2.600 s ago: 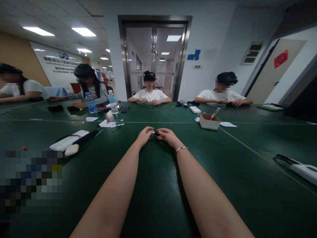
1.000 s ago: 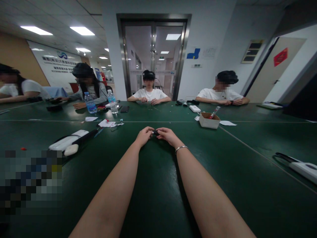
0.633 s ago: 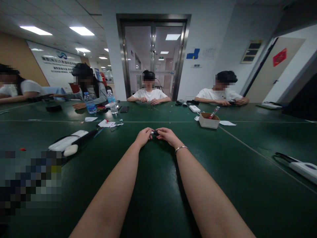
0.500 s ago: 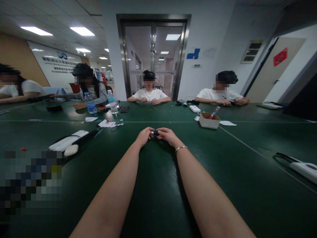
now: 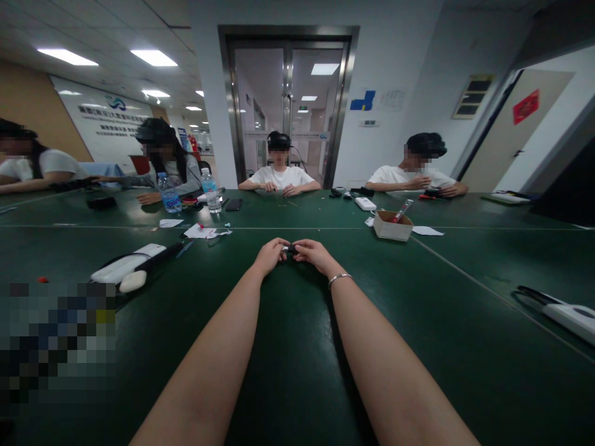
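Note:
A small dark object (image 5: 291, 249) with a shiny, silvery left end is held between my two hands, just above the green table (image 5: 297, 322). My left hand (image 5: 271, 257) pinches its silvery end. The fingers of my right hand (image 5: 314, 255) close on its dark end, and a metal bracelet (image 5: 341, 280) circles that wrist. The fingertips of both hands nearly meet. What exactly the object is cannot be made out at this size.
To the right stands a small box (image 5: 393, 227) with a tube-like item in it. White papers (image 5: 201, 231), two bottles (image 5: 212, 193) and a phone (image 5: 233, 204) lie or stand farther left. A white device (image 5: 132, 263) is at left. Several people sit across the table.
My hands and the small object have barely moved. Across the table at right, a person's hand has risen from the tabletop toward the chest.

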`<state>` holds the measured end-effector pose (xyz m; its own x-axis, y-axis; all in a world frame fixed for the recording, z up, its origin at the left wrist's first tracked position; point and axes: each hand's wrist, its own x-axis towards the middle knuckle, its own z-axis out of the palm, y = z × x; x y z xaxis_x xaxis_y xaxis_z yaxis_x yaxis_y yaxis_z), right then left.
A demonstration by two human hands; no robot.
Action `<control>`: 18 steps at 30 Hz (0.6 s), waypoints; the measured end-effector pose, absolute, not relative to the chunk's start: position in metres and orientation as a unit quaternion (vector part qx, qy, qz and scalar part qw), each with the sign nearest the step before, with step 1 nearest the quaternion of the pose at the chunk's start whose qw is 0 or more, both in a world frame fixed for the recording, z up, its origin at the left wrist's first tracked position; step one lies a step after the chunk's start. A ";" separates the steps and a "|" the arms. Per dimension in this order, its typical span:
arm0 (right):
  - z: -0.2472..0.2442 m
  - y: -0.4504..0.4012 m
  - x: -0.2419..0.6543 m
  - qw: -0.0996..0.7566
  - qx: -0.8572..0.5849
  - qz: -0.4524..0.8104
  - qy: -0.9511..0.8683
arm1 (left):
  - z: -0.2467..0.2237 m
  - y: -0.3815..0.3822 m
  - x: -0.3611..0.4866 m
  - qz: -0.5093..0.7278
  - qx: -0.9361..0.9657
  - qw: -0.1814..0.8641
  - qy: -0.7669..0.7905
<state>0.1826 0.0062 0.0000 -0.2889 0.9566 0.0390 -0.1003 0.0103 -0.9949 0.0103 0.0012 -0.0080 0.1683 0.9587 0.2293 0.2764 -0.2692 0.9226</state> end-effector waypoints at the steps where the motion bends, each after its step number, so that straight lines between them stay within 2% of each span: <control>1: 0.000 0.006 0.183 0.449 -0.390 0.582 -0.554 | -0.008 0.001 0.010 0.445 0.662 0.381 0.468; 18: -0.005 0.006 0.171 0.377 -0.487 0.384 -0.688 | -0.011 0.005 0.012 0.465 0.663 0.383 0.443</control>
